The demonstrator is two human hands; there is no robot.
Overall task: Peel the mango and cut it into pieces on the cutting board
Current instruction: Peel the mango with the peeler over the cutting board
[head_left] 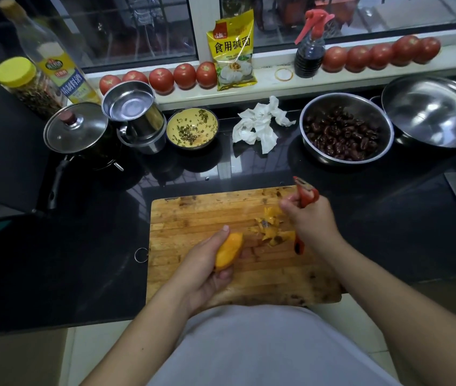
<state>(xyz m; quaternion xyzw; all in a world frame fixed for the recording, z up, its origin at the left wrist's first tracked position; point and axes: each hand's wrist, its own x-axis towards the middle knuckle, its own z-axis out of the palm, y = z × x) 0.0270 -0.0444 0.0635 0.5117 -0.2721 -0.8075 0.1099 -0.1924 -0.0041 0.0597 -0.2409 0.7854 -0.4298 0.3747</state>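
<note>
Left hand (207, 270) fingers curled around peeled mango (229, 250) above cutting board (193, 215); right hand (309, 218) fingers clamped on red peeler (306, 194), apparently blade-up, beside peel scraps (273, 227).

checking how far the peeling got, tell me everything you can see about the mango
The mango is small, oval and bright orange-yellow, its visible side looking peeled and moist. It is held tilted above the wooden cutting board in the left hand, whose fingers curl round it, one fingertip at its top end. Its underside is hidden. Yellow peel scraps lie on the board just right of it.
</note>
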